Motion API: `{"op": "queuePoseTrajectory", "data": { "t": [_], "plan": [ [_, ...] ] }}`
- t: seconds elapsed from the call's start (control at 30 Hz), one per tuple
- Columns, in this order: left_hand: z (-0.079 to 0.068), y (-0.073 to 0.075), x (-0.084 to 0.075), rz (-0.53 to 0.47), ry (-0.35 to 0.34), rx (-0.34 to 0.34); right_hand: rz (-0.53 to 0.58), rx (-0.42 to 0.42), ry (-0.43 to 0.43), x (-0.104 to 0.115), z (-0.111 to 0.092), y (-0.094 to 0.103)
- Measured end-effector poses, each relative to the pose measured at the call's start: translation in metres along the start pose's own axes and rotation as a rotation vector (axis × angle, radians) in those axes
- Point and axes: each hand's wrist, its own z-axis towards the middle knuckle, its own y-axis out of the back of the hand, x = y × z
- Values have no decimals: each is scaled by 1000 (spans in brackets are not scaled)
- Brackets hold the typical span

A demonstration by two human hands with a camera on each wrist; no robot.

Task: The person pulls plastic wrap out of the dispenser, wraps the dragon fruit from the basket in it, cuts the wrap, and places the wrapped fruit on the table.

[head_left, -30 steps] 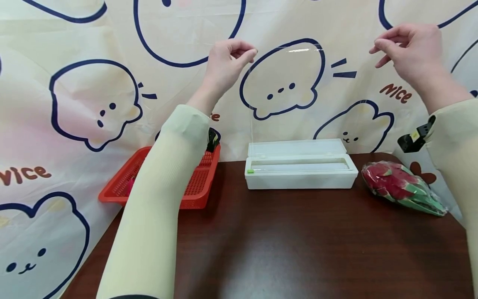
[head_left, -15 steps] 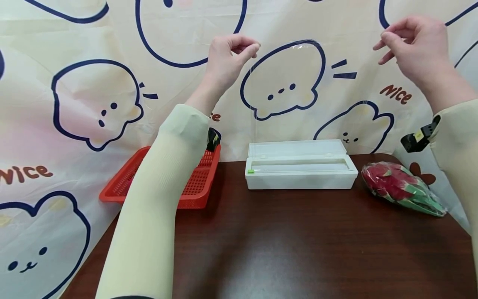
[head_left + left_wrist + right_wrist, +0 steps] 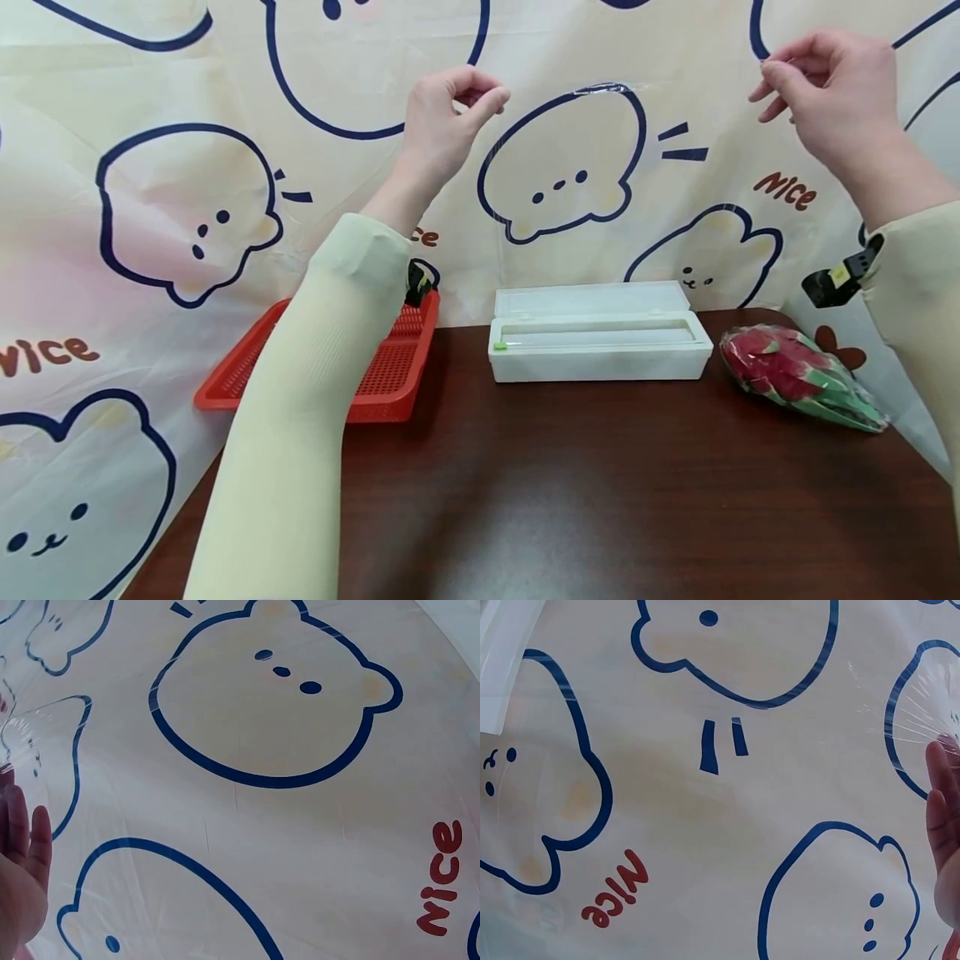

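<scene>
A sheet of clear cling film (image 3: 600, 89) stretches between my two raised hands, seen mostly by its glints and creases. My left hand (image 3: 447, 117) pinches one corner between thumb and fingers. At the opposite corner, my right hand (image 3: 843, 96) pinches the film too. Creases fan out from the fingertips in both wrist views, across the film (image 3: 930, 712) at right and the film (image 3: 26, 742) at left. Below stands a white cling film box (image 3: 600, 365), lid up, a pale roll inside and a green slider at its left end.
A film-wrapped dragon fruit (image 3: 795, 375) lies at the table's right edge. On the left is a red plastic basket (image 3: 386, 408), partly hidden by my left sleeve. A patterned sheet (image 3: 360, 192) hangs behind the dark brown table (image 3: 570, 500).
Both hands have risen a little, the right one also drifting right. The glint on the film has shifted and looks more crinkled. Box and dragon fruit stay on the table.
</scene>
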Motion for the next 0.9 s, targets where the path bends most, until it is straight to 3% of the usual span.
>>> {"op": "queuePoseTrajectory", "data": {
  "t": [0.2,0.37,0.47,0.67,0.9],
  "plan": [
    [-6,2,3,28,-80,2,52,11,17,0,-5,0],
    [-20,3,7,26,-125,-1,14,62,25,0,-17,2],
    [-30,1,7,-52,-118,-10,-14,83,61,-1,-27,4],
    [-55,0,6,-306,-33,6,-65,98,109,-6,-49,6],
    [-98,-2,8,-394,-102,76,-131,120,128,-17,-85,5]
  ]
}}
